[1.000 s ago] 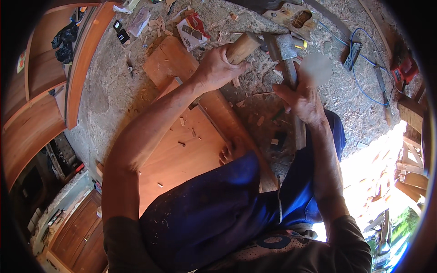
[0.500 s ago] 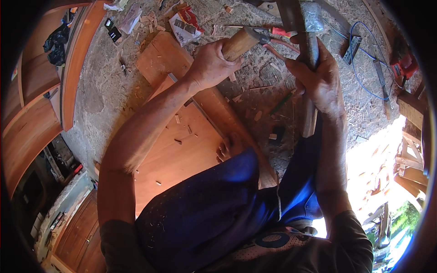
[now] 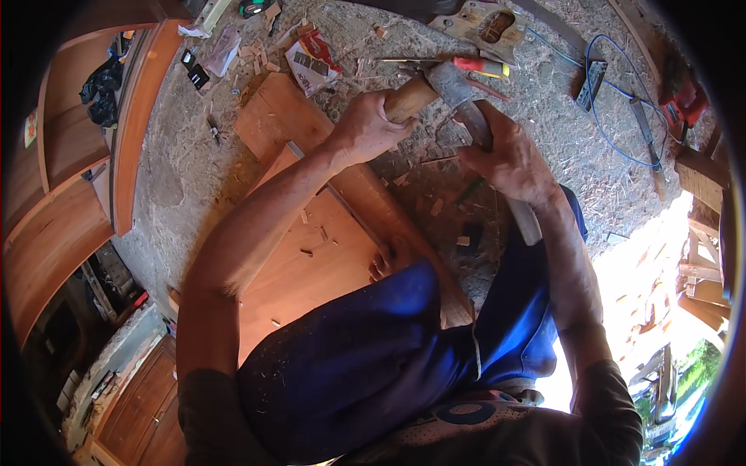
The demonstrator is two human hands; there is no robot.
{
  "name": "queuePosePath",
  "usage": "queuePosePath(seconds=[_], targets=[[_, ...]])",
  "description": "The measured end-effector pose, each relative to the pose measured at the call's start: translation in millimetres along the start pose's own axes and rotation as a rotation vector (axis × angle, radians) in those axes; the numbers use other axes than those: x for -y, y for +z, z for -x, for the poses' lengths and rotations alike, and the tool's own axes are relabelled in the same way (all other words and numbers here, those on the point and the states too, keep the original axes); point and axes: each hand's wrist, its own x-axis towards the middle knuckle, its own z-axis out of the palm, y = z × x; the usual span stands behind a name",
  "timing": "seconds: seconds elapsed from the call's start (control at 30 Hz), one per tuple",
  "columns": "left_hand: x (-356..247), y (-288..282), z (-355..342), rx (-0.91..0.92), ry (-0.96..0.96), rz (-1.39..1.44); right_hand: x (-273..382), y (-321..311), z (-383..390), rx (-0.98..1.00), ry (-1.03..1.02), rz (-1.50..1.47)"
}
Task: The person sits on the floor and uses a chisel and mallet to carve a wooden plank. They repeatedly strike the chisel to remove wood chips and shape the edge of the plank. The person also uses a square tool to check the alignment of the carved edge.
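My left hand (image 3: 369, 128) is closed round a short, thick wooden piece (image 3: 412, 99) that looks like a tool handle. My right hand (image 3: 513, 155) grips a hammer (image 3: 451, 84) by its wooden shaft, the butt pointing down towards my right knee. The grey metal head is at the far end of the wooden piece and appears to touch it; the head hides that end. Beneath my left forearm lies a reddish-brown wooden panel (image 3: 299, 279) with a raised side board (image 3: 388, 210). Bare toes (image 3: 382, 260) rest on the panel by the board.
A red and yellow screwdriver (image 3: 482, 67) and a wooden-handled saw (image 3: 486, 29) lie beyond my hands. Wood chips and a torn packet (image 3: 313, 64) litter the rough floor. A blue cable (image 3: 597, 85) loops at the right. An open wooden cabinet (image 3: 78, 147) stands at the left.
My right hand has brought the hammer down and left, its head now at the wooden piece's end. The left hand keeps its grip, and the piece has shifted slightly.
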Motion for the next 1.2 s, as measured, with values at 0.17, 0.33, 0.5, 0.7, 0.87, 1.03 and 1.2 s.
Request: queuePosePath(seconds=[0.17, 0.33, 0.5, 0.7, 0.87, 1.03, 1.2], targets=[[0, 13, -14, 0.418, -0.070, -0.006, -8, 3, 10, 0.027, 0.308, -0.177], [-6, -38, -3, 0.310, -0.176, -0.560, -20, -8, 16, -0.027, 0.335, -0.245], [5, -85, 59, -0.056, -0.269, -0.667, -22, -8, 21, -0.047, 0.311, -0.252], [74, -67, 125, -0.123, -0.285, -0.677, -4, 5, 29, 0.033, 0.240, -0.246], [52, -101, 146, -0.548, -0.107, -0.265, 1, 14, 52, 0.014, 0.226, -0.266], [-10, -82, 145, -0.951, 0.312, 0.318, 24, 28, 76, 0.024, 0.232, -0.357], [-3, -54, 134, -1.070, 0.445, 0.392, 32, 49, 94, 0.094, 0.187, -0.413]])
